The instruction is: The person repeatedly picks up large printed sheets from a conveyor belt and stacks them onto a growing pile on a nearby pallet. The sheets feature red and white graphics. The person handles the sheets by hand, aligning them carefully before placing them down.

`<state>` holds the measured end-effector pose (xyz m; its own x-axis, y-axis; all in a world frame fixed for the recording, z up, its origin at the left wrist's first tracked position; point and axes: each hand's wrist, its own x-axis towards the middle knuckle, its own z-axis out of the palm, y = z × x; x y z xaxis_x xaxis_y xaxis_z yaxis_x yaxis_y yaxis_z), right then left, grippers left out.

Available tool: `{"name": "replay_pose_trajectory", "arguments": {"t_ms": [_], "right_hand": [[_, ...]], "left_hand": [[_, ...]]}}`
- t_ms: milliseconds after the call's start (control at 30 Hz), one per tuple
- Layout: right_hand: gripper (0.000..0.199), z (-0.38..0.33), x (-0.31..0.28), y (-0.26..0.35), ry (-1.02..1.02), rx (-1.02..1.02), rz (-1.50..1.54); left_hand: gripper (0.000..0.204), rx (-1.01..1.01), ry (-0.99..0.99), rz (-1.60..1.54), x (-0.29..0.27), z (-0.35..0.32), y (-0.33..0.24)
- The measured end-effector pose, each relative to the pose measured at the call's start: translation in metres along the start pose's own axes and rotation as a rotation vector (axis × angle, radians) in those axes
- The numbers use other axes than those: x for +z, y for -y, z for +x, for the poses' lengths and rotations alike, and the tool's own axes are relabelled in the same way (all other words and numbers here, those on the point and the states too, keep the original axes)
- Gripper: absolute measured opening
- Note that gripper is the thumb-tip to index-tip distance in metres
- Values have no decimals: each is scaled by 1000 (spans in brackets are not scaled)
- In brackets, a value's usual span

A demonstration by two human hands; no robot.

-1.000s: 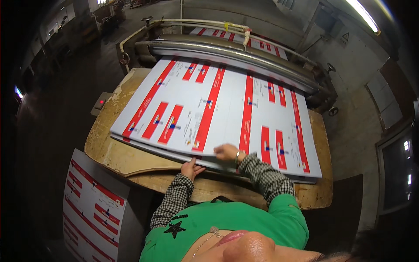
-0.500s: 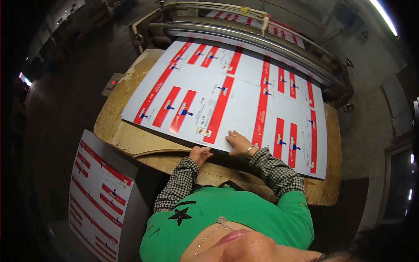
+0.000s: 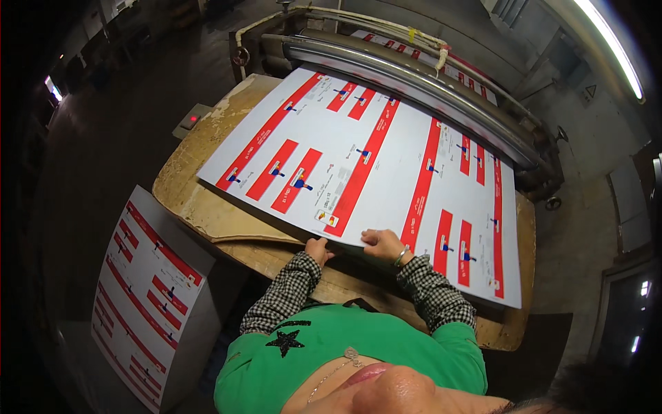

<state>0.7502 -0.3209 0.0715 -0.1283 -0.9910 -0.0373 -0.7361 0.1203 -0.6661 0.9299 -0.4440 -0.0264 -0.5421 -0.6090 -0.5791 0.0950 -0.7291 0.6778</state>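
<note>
at far left, a stack of printed sheets [image 3: 148, 293] stands below the desk [image 3: 181, 190], whose worn wooden top spreads rightward past a small switch box [image 3: 187, 121] with a red light. the left grip [image 3: 319, 252], below a black-and-white checked sleeve [image 3: 281, 293], has its fingers bent in at the near edge of the red-and-white printed sheet [image 3: 393, 165]; whether they are closed on it cannot be told. that sheet lies across the desk, its far edge at the steel roller [image 3: 414, 79]. just right of the left grip, the right grip [image 3: 384, 246] pinches the sheet's near edge, a silvery bracelet [image 3: 400, 257] at its wrist. beyond the roller, more printed sheet shows, and farther right are a hand wheel [image 3: 554, 203] and a lit tube lamp [image 3: 612, 48]
</note>
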Motion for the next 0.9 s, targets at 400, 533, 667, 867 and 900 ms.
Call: {"name": "replay_pose_trajectory", "arguments": {"t_ms": [400,533,667,867,900], "right_hand": [[70,59,12,-50,-110,134,-275],[96,19,28,14,67,59,-545],[85,18,18,1,161,35,-475],[18,31,-34,12,-36,-115,-129],[25,30,-52,36,36,-10,-199]], "left_hand": [[45,-13,156,-91,10,-15,-14],[31,-44,116,-89,12,-23,-18],[23,13,285,-85,6,-26,-17],[18,-11,185,-139,9,-27,-20],[21,-3,121,-188,12,-31,-22]]}}
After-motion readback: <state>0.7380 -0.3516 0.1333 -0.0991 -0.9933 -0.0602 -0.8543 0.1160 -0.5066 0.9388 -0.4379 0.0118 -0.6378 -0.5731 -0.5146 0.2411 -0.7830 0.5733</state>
